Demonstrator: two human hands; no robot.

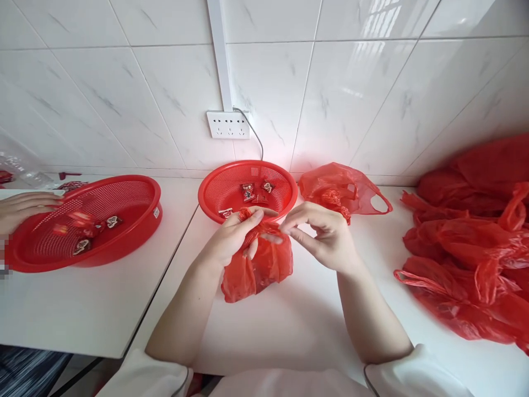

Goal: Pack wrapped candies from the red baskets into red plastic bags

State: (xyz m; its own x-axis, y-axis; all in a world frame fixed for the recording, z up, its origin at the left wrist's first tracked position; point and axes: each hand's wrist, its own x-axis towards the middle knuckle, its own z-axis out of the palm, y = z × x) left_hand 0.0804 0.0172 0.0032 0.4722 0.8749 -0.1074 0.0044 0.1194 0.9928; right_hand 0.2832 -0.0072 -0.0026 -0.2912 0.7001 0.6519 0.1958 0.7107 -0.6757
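A small red bag is held above the white table at the centre of the frame, its neck bunched in the left hand, which is closed around it. By the right hand, thumb and fingers are bent almost together at the bag's mouth; whether any film is pinched cannot be told. The mouth appears to be being gathered or worked; for this, a firm left grip and a fine right-hand pinch are called for. Beyond, wrapped packets are held in a red basket, and a wall socket is mounted at upper centre.
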